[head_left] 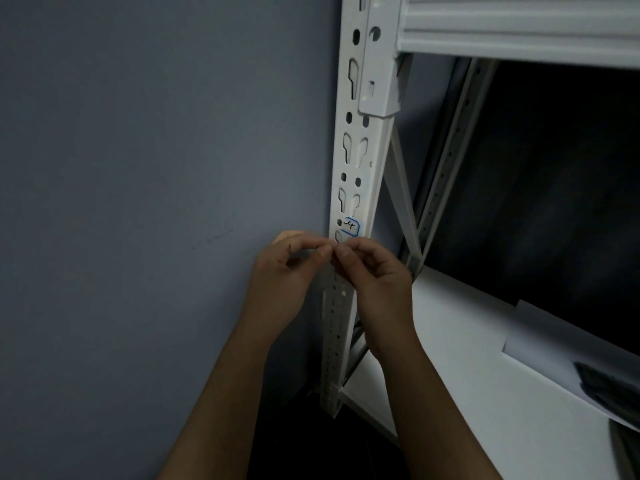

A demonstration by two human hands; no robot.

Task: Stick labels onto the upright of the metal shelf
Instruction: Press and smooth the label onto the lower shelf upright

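Observation:
The white metal upright point(358, 161) with keyhole slots runs from top centre down to the floor. A small white label point(352, 226) with a blue border and a handwritten mark sticks on its front face. Just below that label my left hand point(287, 268) and my right hand point(374, 275) meet in front of the upright, fingertips pinched together. Whatever sits between the fingertips is too small and hidden to make out.
A grey-blue wall point(138, 168) fills the left. A white beam point(519, 26) crosses the top right. The lower white shelf board point(467, 358) carries a sheet of paper point(540, 341) and a dark object point(613, 386) at the right edge. Diagonal braces point(401, 188) stand behind the upright.

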